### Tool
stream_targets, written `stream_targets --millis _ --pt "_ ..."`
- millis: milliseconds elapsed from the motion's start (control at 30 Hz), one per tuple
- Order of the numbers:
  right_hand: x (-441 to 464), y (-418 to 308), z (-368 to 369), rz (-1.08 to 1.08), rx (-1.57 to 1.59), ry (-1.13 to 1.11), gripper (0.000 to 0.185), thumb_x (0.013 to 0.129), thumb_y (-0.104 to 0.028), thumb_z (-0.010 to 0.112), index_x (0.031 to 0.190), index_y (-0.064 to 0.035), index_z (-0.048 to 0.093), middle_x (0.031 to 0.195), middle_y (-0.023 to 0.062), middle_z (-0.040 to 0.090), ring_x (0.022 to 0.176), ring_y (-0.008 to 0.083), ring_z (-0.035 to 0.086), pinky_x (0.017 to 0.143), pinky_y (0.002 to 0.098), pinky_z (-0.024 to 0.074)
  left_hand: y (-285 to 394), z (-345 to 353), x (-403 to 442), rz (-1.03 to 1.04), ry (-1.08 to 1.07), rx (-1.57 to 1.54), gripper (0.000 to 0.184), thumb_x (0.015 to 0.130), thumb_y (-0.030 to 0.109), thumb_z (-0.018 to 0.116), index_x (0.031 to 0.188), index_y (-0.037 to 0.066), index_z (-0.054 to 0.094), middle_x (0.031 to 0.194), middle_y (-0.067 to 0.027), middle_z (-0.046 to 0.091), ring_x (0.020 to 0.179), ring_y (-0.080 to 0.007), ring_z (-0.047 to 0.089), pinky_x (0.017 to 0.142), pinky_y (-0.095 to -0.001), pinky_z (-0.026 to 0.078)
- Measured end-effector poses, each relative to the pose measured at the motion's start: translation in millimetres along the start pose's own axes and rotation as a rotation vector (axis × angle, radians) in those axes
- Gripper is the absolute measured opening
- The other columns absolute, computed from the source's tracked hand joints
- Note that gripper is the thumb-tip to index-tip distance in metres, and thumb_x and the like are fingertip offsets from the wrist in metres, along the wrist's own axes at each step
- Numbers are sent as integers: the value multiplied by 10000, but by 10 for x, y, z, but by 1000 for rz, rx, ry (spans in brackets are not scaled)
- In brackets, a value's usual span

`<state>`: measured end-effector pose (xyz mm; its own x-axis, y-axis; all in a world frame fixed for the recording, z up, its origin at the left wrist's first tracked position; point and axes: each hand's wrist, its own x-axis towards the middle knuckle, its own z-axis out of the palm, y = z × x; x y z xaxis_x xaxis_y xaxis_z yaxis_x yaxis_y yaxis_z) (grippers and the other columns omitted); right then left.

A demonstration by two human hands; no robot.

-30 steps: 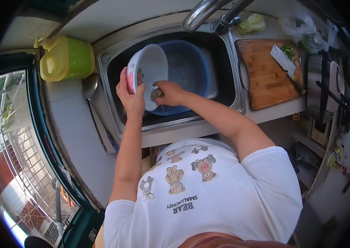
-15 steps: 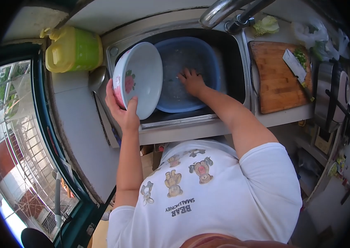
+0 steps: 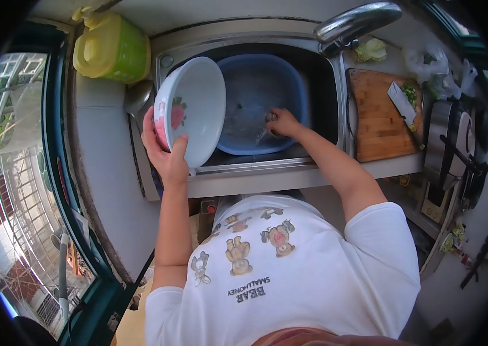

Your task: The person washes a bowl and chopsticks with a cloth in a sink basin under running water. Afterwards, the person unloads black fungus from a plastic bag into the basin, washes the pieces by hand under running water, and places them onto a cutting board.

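My left hand [image 3: 167,158] grips the near-left rim of a white bowl [image 3: 201,109] with a pink flower print. The bowl is tilted on its side, its opening facing right, over the left part of the sink [image 3: 326,109]. Beside it a blue plastic basin [image 3: 300,81] with water sits in the sink. Over the basin's right side, my right hand [image 3: 284,122] is closed in a pinch. Something small and greyish shows at its fingertips, with water streaming down; I cannot make out what it is.
A faucet [image 3: 359,26] arches behind the sink. To the right lies a cutting board [image 3: 373,124] with a knife [image 3: 402,101] and chopped greens [image 3: 409,92]. Cabbage [image 3: 371,51] lies behind it. At left stand a yellow-green jug [image 3: 114,49] and a metal ladle [image 3: 138,95].
My right hand has gone from spread fingers in the basin to a closed pinch, lifted slightly to the right with water falling from it. My left hand still holds the tilted bowl.
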<state>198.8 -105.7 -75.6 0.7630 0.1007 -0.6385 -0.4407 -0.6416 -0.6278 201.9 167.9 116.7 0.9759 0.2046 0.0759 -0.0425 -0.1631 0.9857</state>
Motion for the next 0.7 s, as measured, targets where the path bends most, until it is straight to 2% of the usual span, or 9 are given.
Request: stream_targets --millis 67,167,267,367,467,567,667,700 --pt "-222 123 -105 -82 -490 46 398 729 -324 614 1051 -91 614 1058 153 581 986 307 541 874 350 428 -7 -27 14 10 3 4 708 600 45 586 1280 77 395 1177 -103 399 1102 -236 426 956 -342 326" --pt "-542 -330 -140 -65 -879 -142 383 742 -371 586 1000 -93 645 1082 148 570 976 304 544 871 360 433 12 -46 25 6 -6 -6 700 600 45 590 1274 79 404 1167 -101 405 1089 -231 434 945 -340 335" --pt "-405 -181 75 -125 -719 -40 320 753 -370 598 846 -75 677 951 191 580 938 320 549 838 381 443 48 -33 8 -2 -7 -53 694 602 42 588 1271 78 410 1164 -100 407 1077 -226 440 935 -336 342" --pt "-276 -76 72 -238 -761 -125 299 746 -351 606 840 -75 672 944 197 592 907 332 566 813 394 454 63 -63 -5 6 -11 -35 686 606 33 578 1270 77 411 1156 -97 410 1079 -223 441 935 -332 343" --pt "-330 -161 -109 -129 -569 -98 284 745 -309 616 899 -71 644 898 211 604 863 341 588 788 400 467 107 -90 -26 -12 -15 -91 679 609 28 574 1267 74 412 1157 -94 410 1086 -223 440 940 -332 342" --pt "-469 -146 -351 6 -467 304 309 748 -238 595 988 -45 585 827 210 621 837 366 597 758 410 481 93 -127 -29 -14 3 -108 677 608 23 575 1263 66 412 1172 -94 408 1094 -223 439 945 -332 341" --pt "-487 -25 -570 308 -443 586 389 738 -231 634 1066 -49 528 848 194 622 847 350 603 751 396 485 86 -139 -21 -32 34 -98 678 605 22 577 1262 59 410 1194 -96 405 1098 -221 437 945 -330 342" --pt "-469 25 -544 296 -488 598 394 730 -242 650 1054 -47 541 848 189 623 850 345 605 754 394 485 78 -143 -14 -30 35 -109 679 606 22 578 1262 58 408 1192 -98 410 1095 -220 438 944 -330 342"
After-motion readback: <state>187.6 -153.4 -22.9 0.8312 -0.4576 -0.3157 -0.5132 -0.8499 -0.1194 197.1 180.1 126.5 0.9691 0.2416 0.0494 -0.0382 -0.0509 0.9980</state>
